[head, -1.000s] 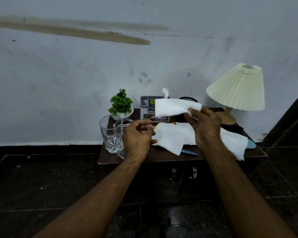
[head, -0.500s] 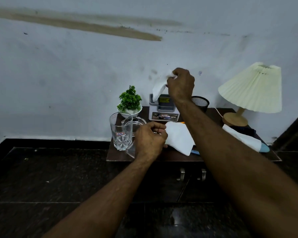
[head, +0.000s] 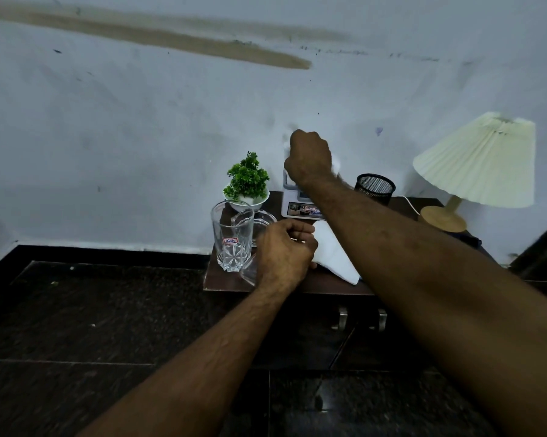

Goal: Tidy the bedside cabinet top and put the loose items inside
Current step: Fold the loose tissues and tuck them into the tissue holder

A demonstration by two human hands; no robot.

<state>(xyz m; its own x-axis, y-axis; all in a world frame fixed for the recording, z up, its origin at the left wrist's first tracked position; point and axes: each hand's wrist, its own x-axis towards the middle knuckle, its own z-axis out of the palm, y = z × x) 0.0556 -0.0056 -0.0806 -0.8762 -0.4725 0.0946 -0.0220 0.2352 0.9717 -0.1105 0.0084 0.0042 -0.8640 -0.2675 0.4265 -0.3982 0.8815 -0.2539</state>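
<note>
My right hand [head: 310,159] is a fist above the grey and white tissue box [head: 292,207] at the back of the dark bedside cabinet top [head: 221,283]. It grips a crumpled white tissue [head: 337,167], of which only small bits show. My left hand [head: 284,250] is curled round a clear glass jug [head: 249,272] near the front edge, which it mostly hides. One loose white tissue [head: 332,260] lies on the top beside that hand, partly under my right forearm.
A tall clear glass [head: 232,238] stands left of the jug, with a small green plant [head: 248,181] behind it. A black mesh cup [head: 374,187] and a cream lamp [head: 477,159] stand to the right. Two metal handles [head: 343,318] show on the cabinet front.
My right hand carried the tissue from in front of me to above the tissue box and bunched it into a fist. The left hand stayed on the jug.
</note>
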